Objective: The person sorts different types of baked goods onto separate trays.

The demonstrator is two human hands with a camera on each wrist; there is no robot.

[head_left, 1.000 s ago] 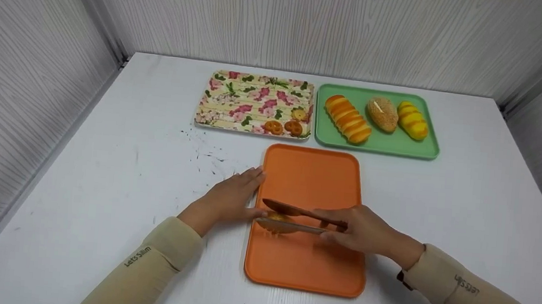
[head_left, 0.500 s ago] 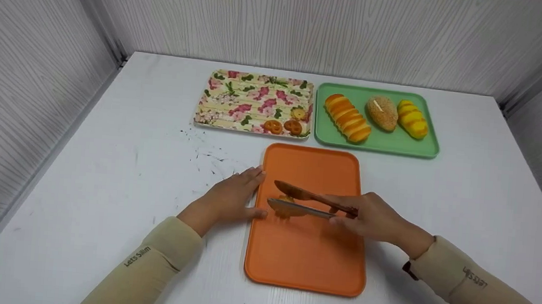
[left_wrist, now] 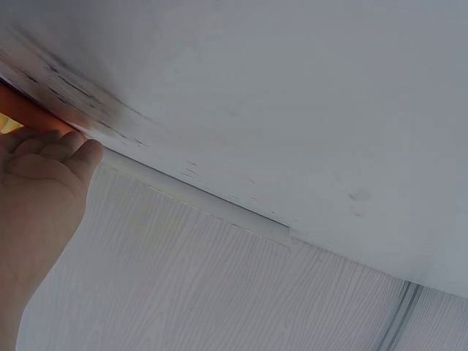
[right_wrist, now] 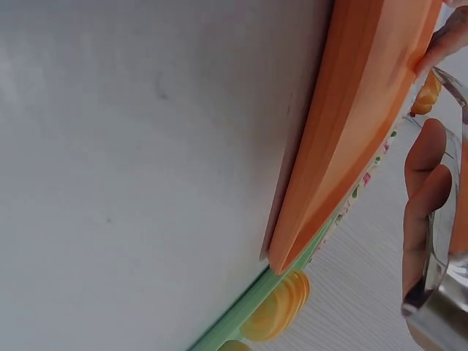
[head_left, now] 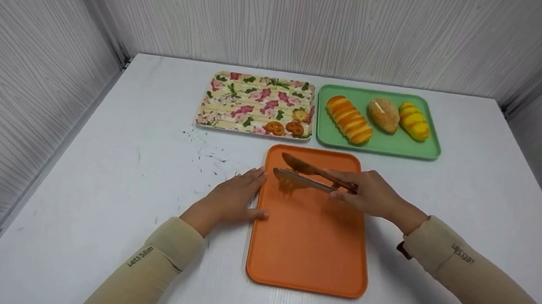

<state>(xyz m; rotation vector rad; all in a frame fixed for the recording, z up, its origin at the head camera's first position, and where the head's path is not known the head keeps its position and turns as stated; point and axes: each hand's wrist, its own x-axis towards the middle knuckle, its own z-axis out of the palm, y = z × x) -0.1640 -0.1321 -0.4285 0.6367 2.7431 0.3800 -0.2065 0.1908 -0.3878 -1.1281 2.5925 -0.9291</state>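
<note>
With my right hand (head_left: 367, 192) I grip metal tongs (head_left: 307, 181) above the upper part of the orange tray (head_left: 309, 247). A golden biscuit (right_wrist: 425, 96) sits between the tong tips, mostly hidden by them in the head view. The right wrist view shows it raised off the tray. My left hand (head_left: 233, 197) rests at the tray's left side, fingers straight along the edge and thumb over the rim. In the left wrist view the same hand (left_wrist: 36, 197) lies against the orange edge.
Behind the orange tray lies a floral tray (head_left: 236, 98) with several small biscuits and pretzels (head_left: 274, 128) at its near right corner. A green tray (head_left: 387, 144) beside it bears a striped loaf (head_left: 349, 120), a seeded bun (head_left: 383, 115) and a yellow roll (head_left: 414, 121).
My right hand has moved the tongs and the biscuit away from me, from the tray's middle toward its far end. My left hand has stayed at the tray's edge.
</note>
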